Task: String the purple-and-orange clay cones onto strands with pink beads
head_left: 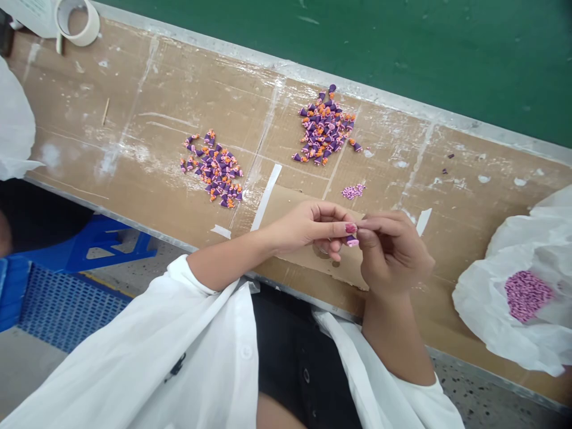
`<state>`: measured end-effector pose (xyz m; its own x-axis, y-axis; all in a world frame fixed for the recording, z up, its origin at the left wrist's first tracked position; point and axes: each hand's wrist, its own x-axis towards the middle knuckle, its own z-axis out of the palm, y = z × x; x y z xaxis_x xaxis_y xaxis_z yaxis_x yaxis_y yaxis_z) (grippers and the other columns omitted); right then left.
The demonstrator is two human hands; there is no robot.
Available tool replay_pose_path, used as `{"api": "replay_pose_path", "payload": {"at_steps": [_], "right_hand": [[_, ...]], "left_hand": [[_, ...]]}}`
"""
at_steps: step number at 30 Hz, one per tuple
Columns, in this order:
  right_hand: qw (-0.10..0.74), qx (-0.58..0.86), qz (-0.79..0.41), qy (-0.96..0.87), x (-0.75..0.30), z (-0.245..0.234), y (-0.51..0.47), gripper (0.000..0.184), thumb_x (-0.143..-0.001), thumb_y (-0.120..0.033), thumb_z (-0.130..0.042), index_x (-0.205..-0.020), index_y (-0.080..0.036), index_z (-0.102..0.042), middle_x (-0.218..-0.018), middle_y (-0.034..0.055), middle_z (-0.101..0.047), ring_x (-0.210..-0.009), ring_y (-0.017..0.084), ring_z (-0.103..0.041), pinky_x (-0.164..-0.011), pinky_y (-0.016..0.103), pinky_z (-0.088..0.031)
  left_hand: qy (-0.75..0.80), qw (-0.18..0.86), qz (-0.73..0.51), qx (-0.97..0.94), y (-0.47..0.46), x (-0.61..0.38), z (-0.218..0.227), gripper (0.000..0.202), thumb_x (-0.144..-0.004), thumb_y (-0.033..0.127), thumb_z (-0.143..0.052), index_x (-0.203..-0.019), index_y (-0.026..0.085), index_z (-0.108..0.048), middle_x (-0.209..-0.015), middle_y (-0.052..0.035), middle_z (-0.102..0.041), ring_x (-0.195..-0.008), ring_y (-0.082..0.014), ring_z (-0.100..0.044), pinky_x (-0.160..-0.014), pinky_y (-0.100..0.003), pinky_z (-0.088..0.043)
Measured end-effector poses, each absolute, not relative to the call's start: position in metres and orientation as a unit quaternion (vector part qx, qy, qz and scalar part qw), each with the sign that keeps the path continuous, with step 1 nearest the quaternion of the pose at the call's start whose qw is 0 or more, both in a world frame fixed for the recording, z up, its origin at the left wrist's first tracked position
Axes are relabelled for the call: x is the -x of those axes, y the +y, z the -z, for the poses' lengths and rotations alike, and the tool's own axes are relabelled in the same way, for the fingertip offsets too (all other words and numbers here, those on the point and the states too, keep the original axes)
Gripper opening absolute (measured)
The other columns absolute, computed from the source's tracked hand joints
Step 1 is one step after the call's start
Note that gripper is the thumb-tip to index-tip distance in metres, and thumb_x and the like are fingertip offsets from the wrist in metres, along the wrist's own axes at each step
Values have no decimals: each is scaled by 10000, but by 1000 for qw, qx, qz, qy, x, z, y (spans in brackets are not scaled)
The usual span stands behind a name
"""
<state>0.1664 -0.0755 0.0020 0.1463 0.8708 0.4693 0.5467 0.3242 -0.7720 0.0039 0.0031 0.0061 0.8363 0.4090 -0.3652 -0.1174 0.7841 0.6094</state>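
Between the fingers of my left hand (324, 225) is a small purple piece with a pink end (351, 241), the pink end pointing down and right. My right hand (395, 247) is closed in a pinch, its fingertips meeting the left thumb tip; whatever it holds is too small to make out. Both hands are above a brown cardboard sheet (295, 199) taped to the work surface. Just beyond them lies a little heap of tiny pink bits (353, 191). Farther off are a pile of purple, orange and pink pieces (326, 128) and a similar pile (218, 173) to the left.
A white bag (487, 280) with many pink bits (527, 295) lies open at the right. Masking tape (83, 24) is at the far left, near a thin stick (106, 111). A blue plastic stool (111, 244) stands below the table edge at left.
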Motion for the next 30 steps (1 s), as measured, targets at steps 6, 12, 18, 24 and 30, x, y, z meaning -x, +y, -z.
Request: {"api": "replay_pose_path", "payload": {"at_steps": [6,12,18,24,30], "right_hand": [[514,550,-44,-657,-163,4,-77,151,-936,-165,-682,-1024,-284,-712,-831,2,-705,-717,167,-661,-641,325,-509],[505,575,-23,-644,-161,5,-80,140,-913,-180,-712,-1001,-288,-733,-830,10,-726,-716,182,-682,-647,344,-543],[545,589,-135,-581,-157,5,-82,102,-901,-221,-743,-971,-295,-745,-839,1,-745,-657,169,-695,-531,321,-556],[559,573,-156,-578,-155,5,-80,140,-882,-159,-730,-949,-282,-729,-784,-20,-730,-650,165,-693,-532,323,-564],[547,576,-137,-592,-154,0,-78,132,-877,-153,-705,-895,-284,-698,-718,-30,-696,-630,173,-682,-524,333,-541]], "left_hand": [[246,908,-148,-305,2,-4,-9,568,-652,584,-908,-854,122,-649,-686,36,-664,-545,-33,-601,-577,-192,-529],[252,863,-200,-390,0,-2,-9,577,-714,645,-846,-866,132,-631,-688,23,-655,-571,-69,-641,-573,-211,-538],[232,862,-242,-381,-2,-4,-9,524,-758,598,-840,-843,143,-595,-722,21,-652,-574,-68,-631,-587,-234,-572],[223,854,-252,-398,-2,-3,-7,505,-792,594,-815,-837,143,-591,-702,24,-637,-575,-64,-626,-590,-221,-570],[229,841,-248,-423,-4,-3,-4,496,-806,593,-803,-858,144,-597,-708,19,-641,-591,-65,-632,-589,-207,-550]]}}
